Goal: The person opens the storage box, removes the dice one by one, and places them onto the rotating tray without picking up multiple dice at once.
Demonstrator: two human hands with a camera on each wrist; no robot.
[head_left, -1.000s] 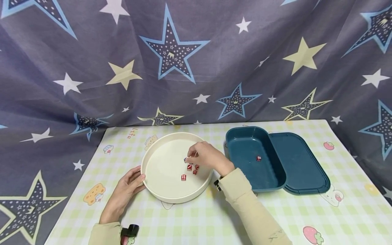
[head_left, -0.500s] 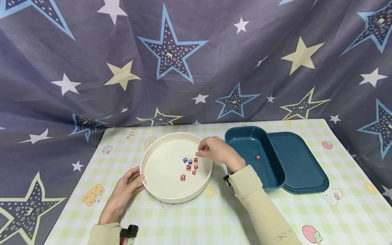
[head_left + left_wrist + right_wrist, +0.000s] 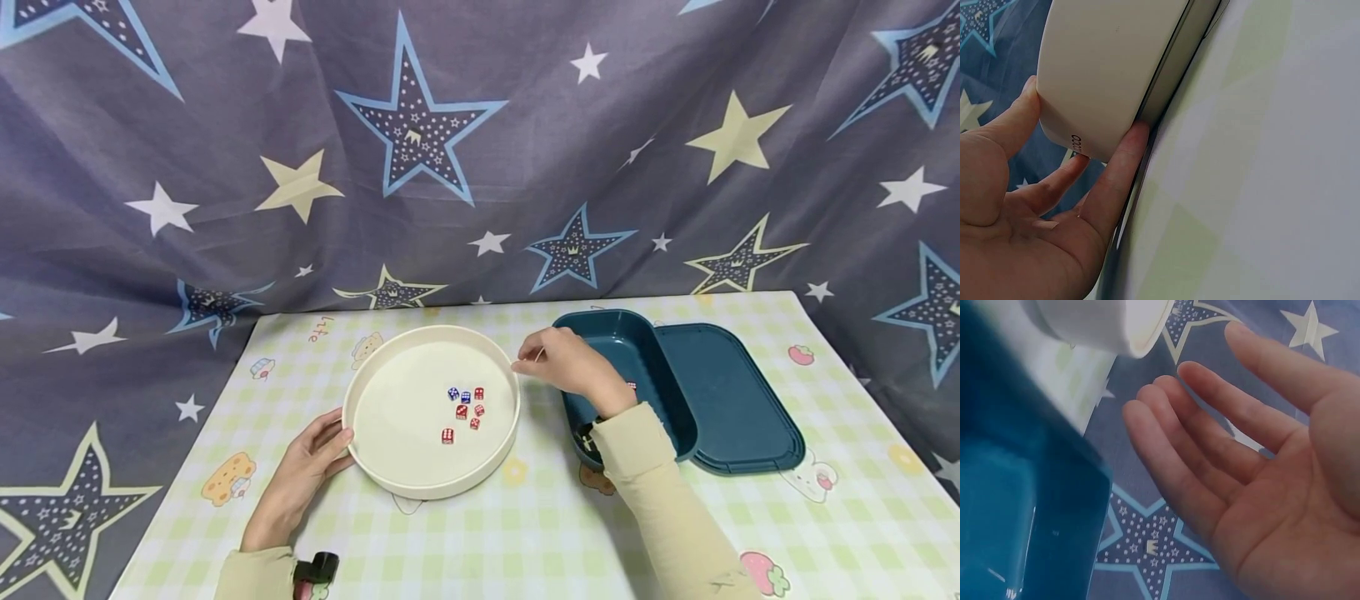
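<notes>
A round cream tray point(image 3: 397, 417) lies on the table with dice inside, right of its centre: two blue dice point(image 3: 466, 397) and several red dice point(image 3: 461, 412). My left hand point(image 3: 309, 467) grips the tray's left side. In the left wrist view the thumb is at the rim and the fingers point(image 3: 1116, 181) reach low along the wall. My right hand point(image 3: 566, 360) hovers between the tray and a teal rectangular box point(image 3: 678, 408), its forearm crossing over the box. The right wrist view shows its fingers point(image 3: 1166, 456) loosely bent and nothing in them. One red die point(image 3: 632, 386) peeks out inside the box.
A teal lid point(image 3: 738, 400) lies flat against the box's right side. The table has a green checked cloth point(image 3: 487, 542) with printed cartoon figures. Behind it hangs a dark curtain point(image 3: 495, 50) with stars.
My right hand has moved rightward from over the dice, past the tray's rim, toward the box. The dice it covered are now in sight. My left hand stays at the tray.
</notes>
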